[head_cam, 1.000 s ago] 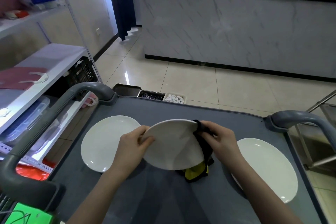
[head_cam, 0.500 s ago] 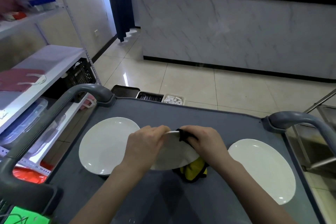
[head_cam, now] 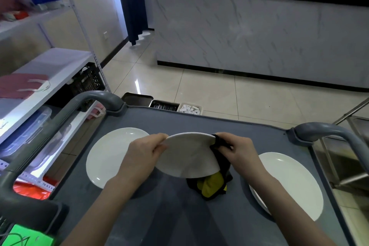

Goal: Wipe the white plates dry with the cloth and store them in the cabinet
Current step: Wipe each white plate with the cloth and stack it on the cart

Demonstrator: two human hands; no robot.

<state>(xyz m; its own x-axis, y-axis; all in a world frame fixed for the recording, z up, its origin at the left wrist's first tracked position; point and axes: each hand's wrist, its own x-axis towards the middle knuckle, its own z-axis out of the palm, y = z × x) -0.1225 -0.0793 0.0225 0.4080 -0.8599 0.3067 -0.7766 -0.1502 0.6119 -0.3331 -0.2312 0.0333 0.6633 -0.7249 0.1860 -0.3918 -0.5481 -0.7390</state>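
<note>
Where right hand (head_cam: 237,152) grips, plate (head_cam: 187,158) seemingly hides cloth (head_cam: 211,185).

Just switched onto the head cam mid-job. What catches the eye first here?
Dead centre, the raised plate is held tilted above the grey cart top. The left hand grips its left rim, and the right hand pinches the black and yellow cloth over its right rim. Flat on the cart lie the left plate and the right plate, one on each side of the hands.
</note>
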